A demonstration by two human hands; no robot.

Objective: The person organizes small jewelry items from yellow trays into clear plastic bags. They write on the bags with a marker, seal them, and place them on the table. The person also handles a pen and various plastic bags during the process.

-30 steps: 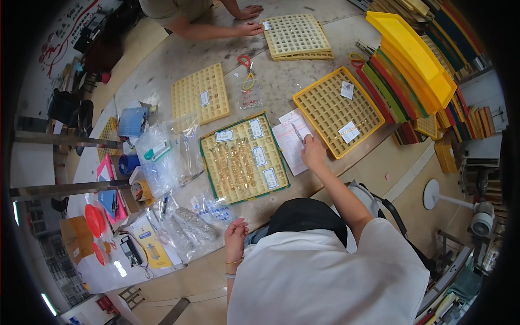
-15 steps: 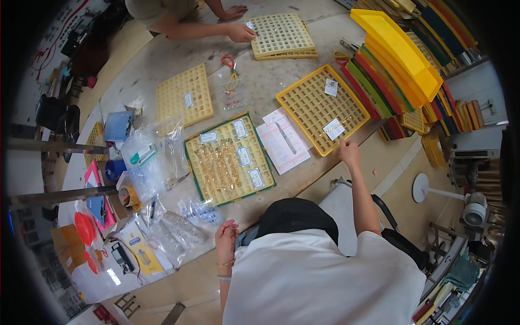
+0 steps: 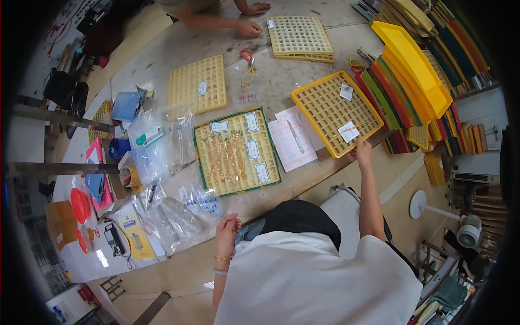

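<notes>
At the right of the table is a yellow grid tray (image 3: 325, 120) with many small compartments. My right hand (image 3: 363, 151) is closed on its near edge, the fingertips partly hidden. A small white packet (image 3: 348, 131) with a gold-coloured strip across it lies in the tray near that hand, and another white packet (image 3: 346, 92) lies farther up. My left hand (image 3: 228, 225) is curled by the table's front edge, beside the clear plastic bags; whatever is in its fingers is too small to make out. A green-edged grid tray (image 3: 265, 143) holding gold chains and several labels lies between.
Printed sheets with tweezers (image 3: 295, 143) lie between the trays. Another grid tray (image 3: 197, 84) and red-and-yellow scissors (image 3: 248, 67) lie beyond. A co-worker's hand (image 3: 249, 28) is near stacked trays (image 3: 300, 38). Piled trays (image 3: 414, 76) stand at the right; plastic bags (image 3: 173, 216) cover the left.
My view has shifted a little. My right hand now grasps the yellow tray's edge, and the tray sits slightly nearer me. The co-worker's hand has come away from the stacked trays.
</notes>
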